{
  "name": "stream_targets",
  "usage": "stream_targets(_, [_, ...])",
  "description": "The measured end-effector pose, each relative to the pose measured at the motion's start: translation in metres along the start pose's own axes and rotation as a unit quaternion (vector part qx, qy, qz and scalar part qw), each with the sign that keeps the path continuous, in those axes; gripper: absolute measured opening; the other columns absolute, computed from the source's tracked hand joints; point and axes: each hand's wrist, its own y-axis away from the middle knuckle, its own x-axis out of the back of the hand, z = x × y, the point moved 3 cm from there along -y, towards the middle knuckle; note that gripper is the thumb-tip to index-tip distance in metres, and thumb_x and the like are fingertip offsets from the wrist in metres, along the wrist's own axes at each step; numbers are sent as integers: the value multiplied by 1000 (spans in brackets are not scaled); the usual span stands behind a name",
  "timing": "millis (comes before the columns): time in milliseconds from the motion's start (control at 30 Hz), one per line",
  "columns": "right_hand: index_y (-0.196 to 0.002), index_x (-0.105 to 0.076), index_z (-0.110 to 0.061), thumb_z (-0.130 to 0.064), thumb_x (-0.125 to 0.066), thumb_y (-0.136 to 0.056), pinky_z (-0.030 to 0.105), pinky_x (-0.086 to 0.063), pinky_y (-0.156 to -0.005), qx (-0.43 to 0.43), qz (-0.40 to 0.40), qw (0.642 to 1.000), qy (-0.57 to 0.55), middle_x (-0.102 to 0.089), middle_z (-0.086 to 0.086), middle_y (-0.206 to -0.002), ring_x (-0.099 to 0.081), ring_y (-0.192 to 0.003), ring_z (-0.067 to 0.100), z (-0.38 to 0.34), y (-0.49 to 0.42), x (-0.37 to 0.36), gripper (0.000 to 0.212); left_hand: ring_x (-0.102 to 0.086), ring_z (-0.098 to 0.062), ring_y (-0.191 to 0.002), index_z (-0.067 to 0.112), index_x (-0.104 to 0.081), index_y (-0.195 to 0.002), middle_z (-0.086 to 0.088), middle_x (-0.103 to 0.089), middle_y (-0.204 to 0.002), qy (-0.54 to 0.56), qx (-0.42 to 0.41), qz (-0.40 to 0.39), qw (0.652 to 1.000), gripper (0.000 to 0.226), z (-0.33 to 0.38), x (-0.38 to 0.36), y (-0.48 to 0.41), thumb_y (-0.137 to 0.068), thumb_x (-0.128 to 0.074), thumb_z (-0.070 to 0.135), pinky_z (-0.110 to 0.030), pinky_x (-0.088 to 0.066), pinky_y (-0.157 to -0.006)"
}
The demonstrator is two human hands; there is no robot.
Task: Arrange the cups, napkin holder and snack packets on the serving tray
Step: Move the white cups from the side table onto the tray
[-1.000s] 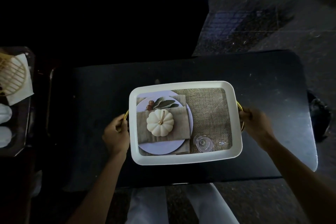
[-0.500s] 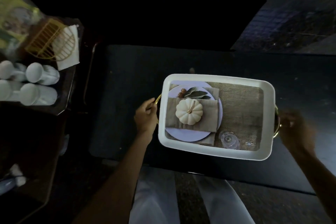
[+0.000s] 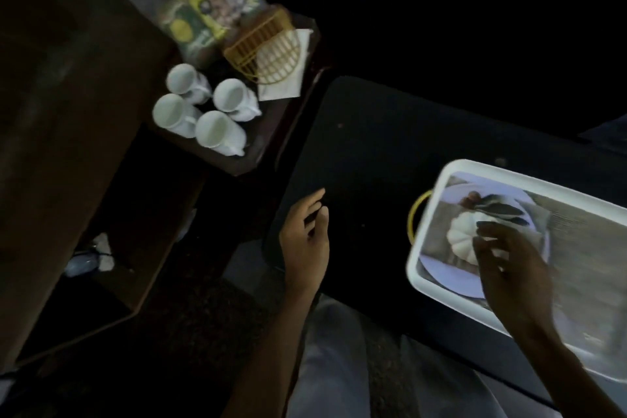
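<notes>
Tray [image 3: 428,214] beneath right hand [image 3: 512,278]; cups [image 3: 217,127] beyond left hand [image 3: 305,248]

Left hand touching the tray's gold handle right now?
Apart. The head view shows the left hand over the dark table, with bare tabletop plainly between it and the gold handle of the serving tray.

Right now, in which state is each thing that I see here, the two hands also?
tray, on the dark table, its visible handle free.
cups, four, upright, empty, on the side table.
napkin holder, on the side table, a napkin in it.
snack packet, behind the napkin holder, not yet on the tray.
left hand, open, above the dark table.
right hand, open, above the tray, holds nothing.
</notes>
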Motion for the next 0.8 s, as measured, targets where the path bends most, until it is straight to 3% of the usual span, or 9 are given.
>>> stream_targets(200, [-114,-66,-13,-11,-61,-94,-3,-41,-73,41,-38,997,-48,-69,1,-100,-62,-81,-2,-96,-9,-95,21,-68,-5,-108,5,-67,-126,-5,-71,-121,48,12,103,993,28,-9,103,-51,-100,-57,6,-11,-52,-85])
stream_targets(300, [-112,-67,-15,-11,-63,-93,-5,-39,-74,57,-51,995,-69,-68,-4,-100,-63,-81,-13,-144,-23,-144,20,-68,-12,-112,7,-66,-127,-7,-71,-121,56,22,131,990,29,-18,146,-92,-100,-55,6,-31,-57,-94])
stream_targets(467, [-105,-65,-28,-17,-67,-91,4,-49,-70,59,-99,985,-130,-70,-4,-102,-67,-87,-2,-202,-42,-206,18,-68,-15,-115,11,-67,-126,-6,-71,-122,67,45,133,988,29,-31,171,-140,-100,-54,7,-47,-55,-101])
stream_targets(600, [-108,-66,-17,-18,-71,-88,8,-53,-71,86,-128,980,-122,-69,-3,-104,-67,-89,0,-235,-54,-251,20,-68,-10,-116,13,-67,-127,-3,-72,-123,112,79,104,985,30,-38,170,-164,-101,-54,9,-42,-54,-104])
stream_targets(700, [-112,-65,-13,-19,-74,-86,18,-57,-76,90,-141,980,-110,-67,0,-108,-66,-95,6,-249,-59,-272,28,-65,-8,-120,14,-64,-133,-2,-70,-130,124,82,83,985,33,-39,164,-171,-101,-55,14,-36,-53,-105])
stream_targets(800, [-111,-66,-11,-17,-76,-83,24,-59,-78,81,-151,979,-107,-68,1,-108,-64,-97,6,-257,-63,-287,30,-63,-11,-125,13,-62,-137,-5,-67,-135,146,101,86,980,35,-41,158,-177,-102,-55,17,-37,-52,-108])
